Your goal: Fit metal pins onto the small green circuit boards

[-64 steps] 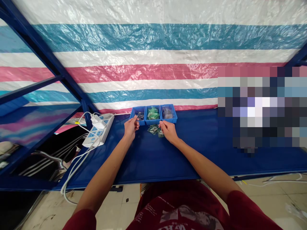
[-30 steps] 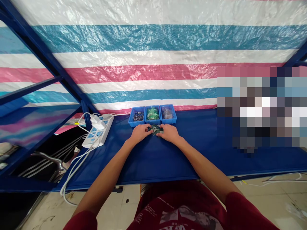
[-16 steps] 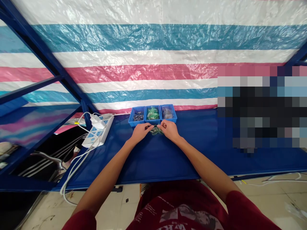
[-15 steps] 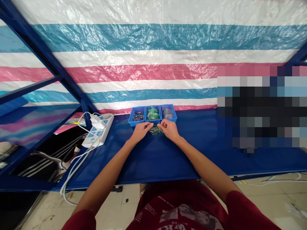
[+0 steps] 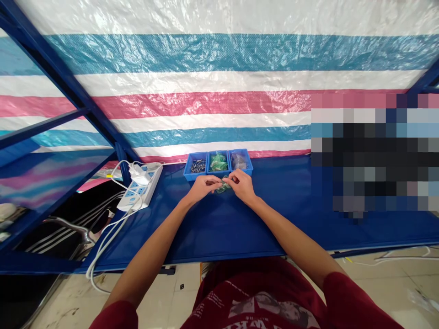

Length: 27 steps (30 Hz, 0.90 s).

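Greenish packet (image 5: 225,188), crumpled plastic film, lies low over the blue table (image 5: 219,233), just in front of the middle bin and between my two working hands; one packet or several, I cannot tell at this range. Head view, the only feed I have: left hand (image 5: 203,188) comes in from its side, fingers bent and nearly closed, thumb and forefinger brought together on the packet's near left edge. Right hand (image 5: 242,185) curled tighter, thumb and forefinger tips pinched at the packet's upper right; the exact hold on the film is hidden under the knuckles. Fingertips of both almost meet. Behind, three blue bins in a row: left bin (image 5: 195,177) with loose slim metal pieces (image 5: 197,166), middle bin (image 5: 213,173) with a green bag (image 5: 218,161), right bin (image 5: 248,172) with a cloudy clear bag (image 5: 239,160). White power strip (image 5: 141,190) well off to the left. My reading of the step: two-handed fingertip work on the film, perhaps at its mouth or edge. What the next move calls for, I judge: firm pinches, small opposed motions, and the packet kept low so nothing inside spills.
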Motion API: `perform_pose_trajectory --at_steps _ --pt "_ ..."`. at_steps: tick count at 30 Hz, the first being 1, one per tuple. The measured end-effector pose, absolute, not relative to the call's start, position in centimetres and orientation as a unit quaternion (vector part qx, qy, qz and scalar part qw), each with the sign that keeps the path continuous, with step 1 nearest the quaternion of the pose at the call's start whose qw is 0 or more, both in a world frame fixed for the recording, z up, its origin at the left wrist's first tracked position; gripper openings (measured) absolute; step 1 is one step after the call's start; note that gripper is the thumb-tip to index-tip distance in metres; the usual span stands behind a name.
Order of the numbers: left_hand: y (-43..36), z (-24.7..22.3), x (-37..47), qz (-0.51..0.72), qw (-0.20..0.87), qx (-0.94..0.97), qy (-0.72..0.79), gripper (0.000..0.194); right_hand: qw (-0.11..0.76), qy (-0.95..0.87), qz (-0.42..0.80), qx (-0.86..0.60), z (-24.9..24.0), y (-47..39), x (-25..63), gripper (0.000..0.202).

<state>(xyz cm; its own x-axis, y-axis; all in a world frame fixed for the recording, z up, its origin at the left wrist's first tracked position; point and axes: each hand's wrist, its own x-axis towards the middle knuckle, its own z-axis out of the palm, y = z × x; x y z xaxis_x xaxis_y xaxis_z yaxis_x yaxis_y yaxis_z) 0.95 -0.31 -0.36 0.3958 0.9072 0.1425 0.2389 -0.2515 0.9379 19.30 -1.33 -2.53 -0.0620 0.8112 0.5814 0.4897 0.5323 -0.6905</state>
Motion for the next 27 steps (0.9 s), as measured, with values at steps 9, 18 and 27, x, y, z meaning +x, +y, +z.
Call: perform_pose_trajectory --at_steps 9,18,27 --pt "0.1 -0.31 0.81 0.481 0.431 0.643 0.412 0.037 0.562 -0.638 0.272 -0.451 -2.57 -1.05 19.33 0.044" --pt "0.62 -0.74 0.4 0.534 0.458 0.59 0.396 0.04 0.553 -0.617 0.359 -0.43 -2.85 -0.86 19.17 0.028" --pt "-0.17 -0.08 0.94 0.476 0.474 0.615 0.412 0.04 0.554 -0.655 0.285 -0.427 -2.24 -1.43 19.27 0.03"
